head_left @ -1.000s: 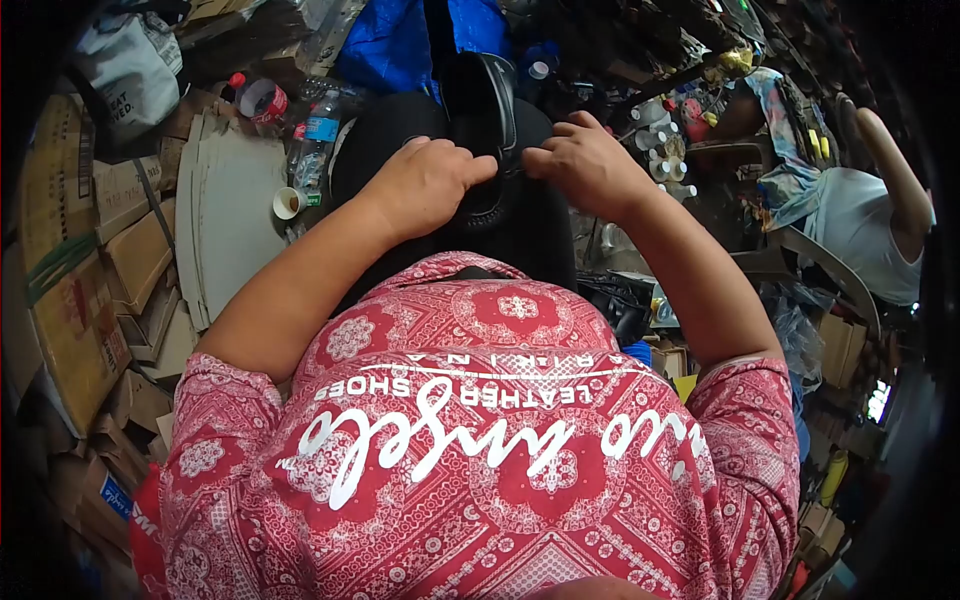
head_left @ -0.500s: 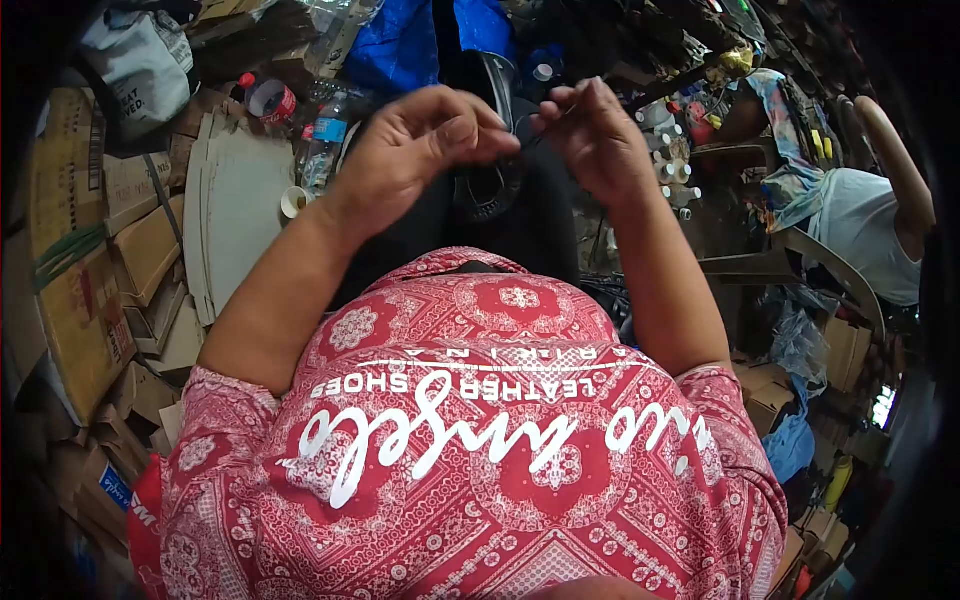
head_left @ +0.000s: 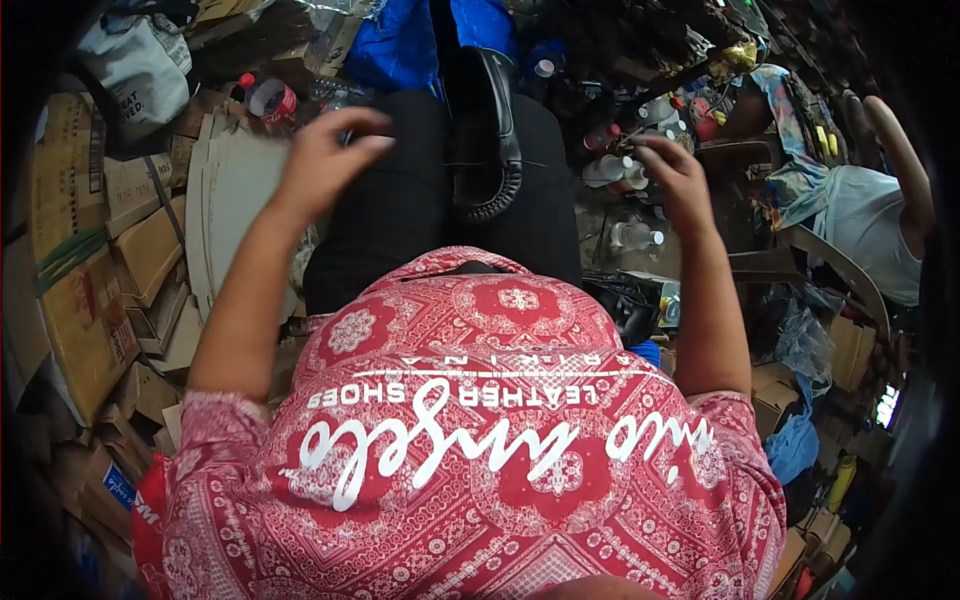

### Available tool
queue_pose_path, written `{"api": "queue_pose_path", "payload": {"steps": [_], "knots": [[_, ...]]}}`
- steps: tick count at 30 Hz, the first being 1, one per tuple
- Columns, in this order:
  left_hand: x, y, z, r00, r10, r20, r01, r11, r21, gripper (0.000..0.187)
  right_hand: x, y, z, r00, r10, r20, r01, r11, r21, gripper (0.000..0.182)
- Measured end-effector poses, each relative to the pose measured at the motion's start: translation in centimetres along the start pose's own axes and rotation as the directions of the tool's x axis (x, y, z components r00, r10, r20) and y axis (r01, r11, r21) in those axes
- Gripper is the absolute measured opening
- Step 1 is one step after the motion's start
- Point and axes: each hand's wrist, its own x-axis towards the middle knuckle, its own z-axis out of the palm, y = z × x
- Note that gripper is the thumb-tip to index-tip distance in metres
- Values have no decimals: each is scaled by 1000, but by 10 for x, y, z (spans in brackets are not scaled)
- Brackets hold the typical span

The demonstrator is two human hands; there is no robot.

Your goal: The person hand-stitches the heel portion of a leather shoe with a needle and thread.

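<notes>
A black leather shoe (head_left: 508,125) rests between the thighs, its puckered seam at the end nearest the body. From both sides of that seam runs a thin dark thread (head_left: 532,164), which fades from sight before reaching the fingers. To the left of the shoe is my left hand (head_left: 325,165), fingers curled towards the thumb in a grip. My right hand (head_left: 680,185) is raised on the other side, thumb and fingertips pinched together. Both hands are apart from the shoe and seem to hold the thread's two ends.
Plastic bottles (head_left: 636,236) lie on the floor at the right, near a chair (head_left: 850,275). Another person's arm and white shirt (head_left: 868,225) are at the far right. Cardboard pieces (head_left: 150,250) and a pale curved board (head_left: 235,215) crowd the left. A blue bag (head_left: 395,45) lies ahead.
My hands have moved apart from above the shoe, the left one outward to the left and the right one outward to the right. The shoe and thread are now uncovered.
</notes>
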Motion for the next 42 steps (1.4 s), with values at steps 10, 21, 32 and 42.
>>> {"api": "queue_pose_path", "payload": {"steps": [10, 21, 32, 42], "knots": [[74, 11, 97, 939, 274, 208, -275, 961, -24, 55, 33, -34, 77, 895, -188, 404, 309, 915, -259, 14], [77, 26, 92, 879, -10, 477, 4, 1000, 14, 23, 35, -15, 78, 870, -192, 455, 289, 945, -153, 19], [78, 23, 89, 830, -8, 557, 50, 997, -59, 21, 17, -13, 88, 910, -238, 341, 302, 942, -149, 18], [84, 26, 80, 699, 57, 713, -73, 997, -8, 34, -5, -33, 90, 888, -318, 333, 442, 794, -418, 24]]}}
